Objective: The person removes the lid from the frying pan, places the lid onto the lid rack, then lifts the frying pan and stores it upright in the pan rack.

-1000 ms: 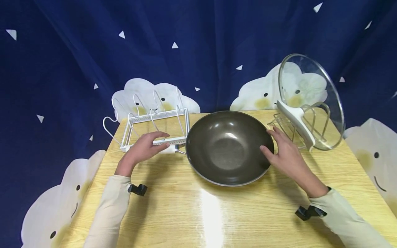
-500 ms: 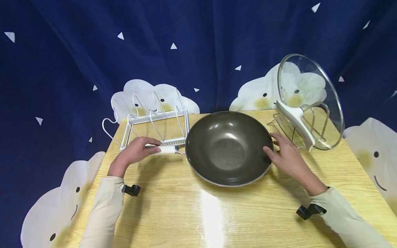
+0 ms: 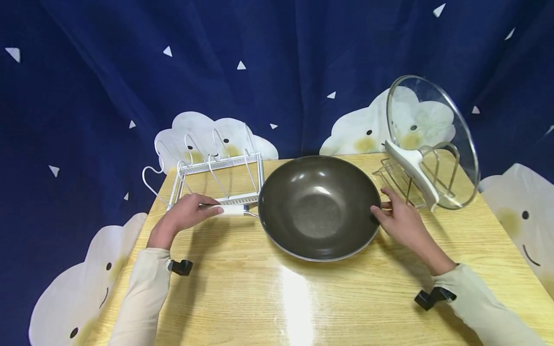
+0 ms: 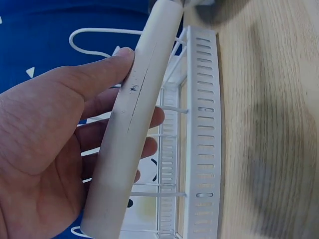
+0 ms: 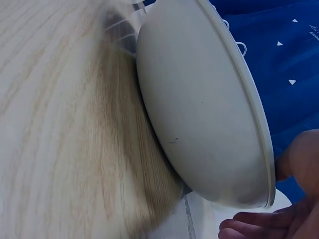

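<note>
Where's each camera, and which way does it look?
Head: on the person's head, facing forward and down at the wok; left hand, right hand and sleeves show.
Left wrist: worn there, facing the wok's handle and the white wire rack; the left hand shows, gripping the handle.
Right wrist: worn there, facing across the wooden table at the wok's pale outside; part of the right hand shows.
Shared: head and left wrist both see the left hand, handle and white wire rack.

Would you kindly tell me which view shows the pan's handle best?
The left wrist view: nearly all of the handle shows, close enough to reveal a thin dark line. In the head view the left hand covers its rear part; in the right wrist view I cannot make it out clearly.
</note>
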### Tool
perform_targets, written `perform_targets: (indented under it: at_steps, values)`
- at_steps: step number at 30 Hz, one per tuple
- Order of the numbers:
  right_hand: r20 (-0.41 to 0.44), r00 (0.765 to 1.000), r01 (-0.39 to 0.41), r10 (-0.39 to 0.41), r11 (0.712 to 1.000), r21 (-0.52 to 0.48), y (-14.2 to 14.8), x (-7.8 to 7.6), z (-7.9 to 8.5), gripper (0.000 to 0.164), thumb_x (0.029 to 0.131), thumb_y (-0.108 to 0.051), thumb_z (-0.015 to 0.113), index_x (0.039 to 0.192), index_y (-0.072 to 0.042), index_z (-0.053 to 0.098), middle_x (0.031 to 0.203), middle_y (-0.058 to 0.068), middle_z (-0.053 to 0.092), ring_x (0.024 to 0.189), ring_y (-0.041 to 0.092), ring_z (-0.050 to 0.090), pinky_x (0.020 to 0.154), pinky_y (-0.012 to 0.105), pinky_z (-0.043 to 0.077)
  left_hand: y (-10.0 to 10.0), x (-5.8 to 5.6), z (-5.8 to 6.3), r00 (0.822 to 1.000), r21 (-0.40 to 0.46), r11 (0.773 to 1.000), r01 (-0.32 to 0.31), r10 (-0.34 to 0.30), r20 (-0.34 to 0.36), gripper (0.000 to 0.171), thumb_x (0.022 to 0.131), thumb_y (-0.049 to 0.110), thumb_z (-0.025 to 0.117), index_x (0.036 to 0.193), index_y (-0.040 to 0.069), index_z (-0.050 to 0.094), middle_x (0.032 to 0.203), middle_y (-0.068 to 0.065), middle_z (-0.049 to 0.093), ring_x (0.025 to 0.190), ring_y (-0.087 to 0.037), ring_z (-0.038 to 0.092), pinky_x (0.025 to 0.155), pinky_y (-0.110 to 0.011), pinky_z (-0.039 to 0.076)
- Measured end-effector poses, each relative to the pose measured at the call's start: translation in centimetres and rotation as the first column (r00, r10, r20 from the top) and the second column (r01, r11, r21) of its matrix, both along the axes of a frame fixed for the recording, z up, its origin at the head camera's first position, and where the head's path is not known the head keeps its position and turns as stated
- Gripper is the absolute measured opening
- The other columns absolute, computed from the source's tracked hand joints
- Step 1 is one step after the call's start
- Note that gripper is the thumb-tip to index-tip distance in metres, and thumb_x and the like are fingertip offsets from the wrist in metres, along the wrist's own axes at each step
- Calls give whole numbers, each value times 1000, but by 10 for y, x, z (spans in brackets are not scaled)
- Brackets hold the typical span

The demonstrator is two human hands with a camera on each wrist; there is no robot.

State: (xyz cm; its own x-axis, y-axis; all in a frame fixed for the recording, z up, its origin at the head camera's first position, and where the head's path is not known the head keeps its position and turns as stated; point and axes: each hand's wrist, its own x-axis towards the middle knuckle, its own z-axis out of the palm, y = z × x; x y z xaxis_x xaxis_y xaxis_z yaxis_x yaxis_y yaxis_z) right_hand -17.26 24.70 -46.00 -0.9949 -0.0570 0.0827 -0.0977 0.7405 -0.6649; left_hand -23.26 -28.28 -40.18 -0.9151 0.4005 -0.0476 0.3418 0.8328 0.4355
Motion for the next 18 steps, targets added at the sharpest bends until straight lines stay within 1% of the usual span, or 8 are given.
perform_targets:
  at_steps: [6,9,13,18]
  values:
    - [-27,999,38,-38,999,-4,-2,6,1,58,104,-31,59,147,5,45,114,27,71,101,43,71,91,61,50,0,-2,-1,1000,6,1000,2,-2,2,26,96,34,72,109,12,80,96,1,76,81,-13,64,78,-38,53]
    - [-45,997,56,-56,998,-7,-3,9,1,54,103,-30,60,143,4,50,112,24,73,101,42,71,92,61,49,0,-2,0,1000,3,1000,6,-6,10,28,96,34,72,110,11,80,100,-3,78,86,-14,67,80,-41,55]
    - [-58,996,67,-68,998,-7,-5,13,2,53,102,-28,62,141,7,52,111,24,73,100,41,72,92,61,49,0,-2,0,1000,-2,1000,19,-19,15,31,97,34,72,112,9,80,106,-7,78,95,-21,71,84,-46,57]
    - [-85,995,51,-51,999,2,-7,15,4,52,102,-24,61,139,12,53,111,27,72,99,44,72,89,62,52,1,-3,1,1000,-4,1000,21,-20,13,30,97,33,72,112,8,79,106,-8,78,96,-23,72,84,-47,57]
